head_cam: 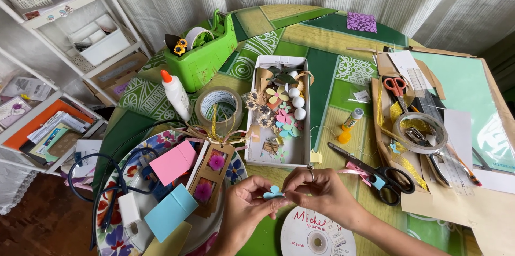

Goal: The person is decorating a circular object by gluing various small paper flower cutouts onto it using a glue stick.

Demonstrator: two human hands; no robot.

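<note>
both hands meet low over the surface (322, 73). the left hand (244, 210) and right hand (316, 191) each pinch a small blue paper flower (273, 192) between fingertips, grip clenched on it. it sits just above a ribbon spool (316, 234), below the white box (279, 151), with black scissors (375, 173) near the right hand.

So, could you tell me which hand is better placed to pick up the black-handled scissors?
Probably the right hand: the black-handled scissors lie just beside it. The left hand is farther off, and both hands pinch the light blue paper flower.
</note>
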